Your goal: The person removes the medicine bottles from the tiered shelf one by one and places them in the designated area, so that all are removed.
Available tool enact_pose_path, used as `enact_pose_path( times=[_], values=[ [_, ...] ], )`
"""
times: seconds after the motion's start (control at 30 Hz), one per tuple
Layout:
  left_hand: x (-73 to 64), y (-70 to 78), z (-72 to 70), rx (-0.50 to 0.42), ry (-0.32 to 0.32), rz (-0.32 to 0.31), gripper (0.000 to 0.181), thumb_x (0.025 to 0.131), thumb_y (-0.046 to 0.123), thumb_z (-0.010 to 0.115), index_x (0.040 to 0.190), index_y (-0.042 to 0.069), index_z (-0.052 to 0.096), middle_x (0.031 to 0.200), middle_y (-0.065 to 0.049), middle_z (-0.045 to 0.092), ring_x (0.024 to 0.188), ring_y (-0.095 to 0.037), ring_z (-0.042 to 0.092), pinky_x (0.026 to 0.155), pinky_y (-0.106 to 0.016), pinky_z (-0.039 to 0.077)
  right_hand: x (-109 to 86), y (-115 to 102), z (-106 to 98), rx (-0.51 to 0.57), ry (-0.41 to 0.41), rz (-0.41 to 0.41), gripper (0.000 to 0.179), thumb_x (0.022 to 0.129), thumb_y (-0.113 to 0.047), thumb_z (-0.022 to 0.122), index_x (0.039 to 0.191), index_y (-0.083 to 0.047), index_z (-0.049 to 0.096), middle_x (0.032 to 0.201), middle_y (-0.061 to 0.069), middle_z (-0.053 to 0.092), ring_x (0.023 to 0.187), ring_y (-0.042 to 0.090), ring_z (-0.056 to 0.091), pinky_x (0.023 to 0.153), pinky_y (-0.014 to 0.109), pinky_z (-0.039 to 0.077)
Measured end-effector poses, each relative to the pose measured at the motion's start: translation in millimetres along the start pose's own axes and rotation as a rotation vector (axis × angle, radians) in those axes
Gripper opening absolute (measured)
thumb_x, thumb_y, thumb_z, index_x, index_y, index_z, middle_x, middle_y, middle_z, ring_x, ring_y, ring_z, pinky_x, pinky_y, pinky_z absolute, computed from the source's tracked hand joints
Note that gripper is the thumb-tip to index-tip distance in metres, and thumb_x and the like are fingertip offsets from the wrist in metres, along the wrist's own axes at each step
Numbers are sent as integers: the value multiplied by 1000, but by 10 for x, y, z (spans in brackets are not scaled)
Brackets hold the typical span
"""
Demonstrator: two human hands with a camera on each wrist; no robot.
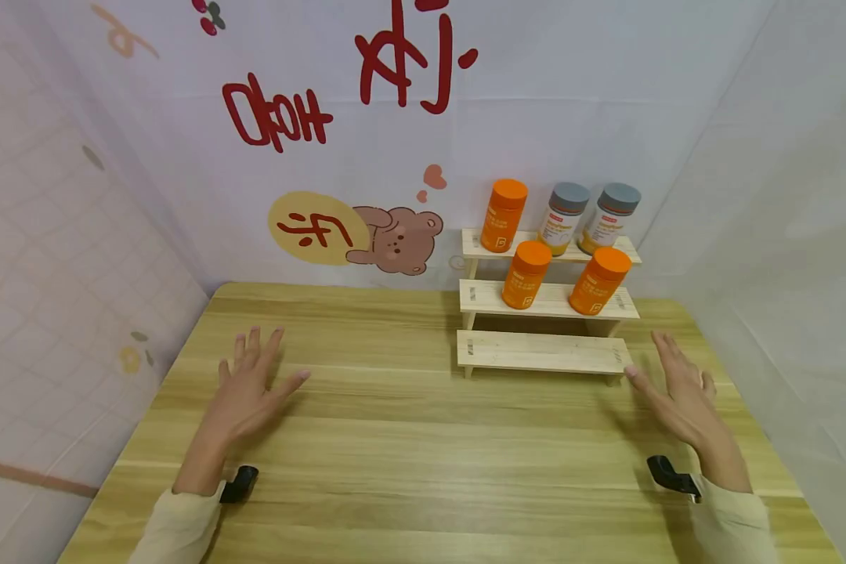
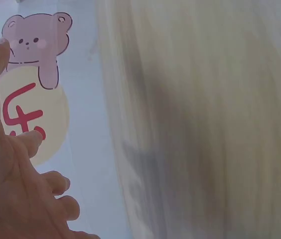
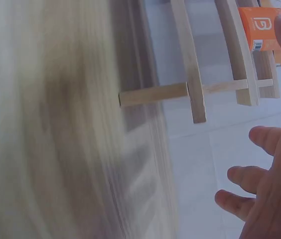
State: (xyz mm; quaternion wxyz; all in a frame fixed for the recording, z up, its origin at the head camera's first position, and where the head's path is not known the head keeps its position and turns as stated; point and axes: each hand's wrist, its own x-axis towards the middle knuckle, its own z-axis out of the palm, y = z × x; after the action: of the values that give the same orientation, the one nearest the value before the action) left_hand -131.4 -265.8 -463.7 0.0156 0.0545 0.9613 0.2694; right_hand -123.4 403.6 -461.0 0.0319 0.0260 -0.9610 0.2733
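Note:
My left hand is over the left part of the table, fingers spread and holding nothing. At the right, my right hand has its fingers extended, also with nothing in it, beside a three-step wooden rack. The rack's top step carries an orange bottle and two grey-capped bottles, one in the middle and one at the right. On the middle step stand two more orange bottles, a left one and a right one. Nothing stands on the lowest step.
The wood-grain table reaches back to a white cloth printed with red characters and a bear. White cloth also hangs along the left and right sides. A black wrist strap piece shows by the left sleeve.

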Motion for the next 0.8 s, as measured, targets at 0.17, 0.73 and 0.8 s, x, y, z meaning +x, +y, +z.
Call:
enact_pose_path(
  times=[0.17, 0.73, 0.8],
  values=[
    [47, 103, 58, -59, -14, 16, 91, 100, 62, 53, 166, 29, -2, 170, -21, -16, 157, -43, -20, 114, -82, -2, 73, 17, 12, 87, -21, 8, 78, 109, -42, 43, 167, -17, -3, 169, 29, 0, 149, 65, 6, 110, 85, -6],
    [268, 409, 269, -255, -37, 74, 104, 94, 62, 65, 167, 25, 0, 174, -12, 2, 160, -38, 6, 123, -69, 16, 218, 187, 194, 592, 0, 21, 63, 112, -34, 38, 166, -13, 13, 159, 19, 36, 126, -10, 46, 90, 8, 50],
    [293, 449, 301, -271, -33, 78, 105, 93, 63, 65, 167, 26, 0, 174, -10, 4, 160, -38, 9, 124, -67, 17, 225, 185, 204, 633, 5, 30, 63, 112, -34, 41, 165, -12, 16, 152, 10, 44, 120, -12, 48, 89, 9, 52]
  ],
)
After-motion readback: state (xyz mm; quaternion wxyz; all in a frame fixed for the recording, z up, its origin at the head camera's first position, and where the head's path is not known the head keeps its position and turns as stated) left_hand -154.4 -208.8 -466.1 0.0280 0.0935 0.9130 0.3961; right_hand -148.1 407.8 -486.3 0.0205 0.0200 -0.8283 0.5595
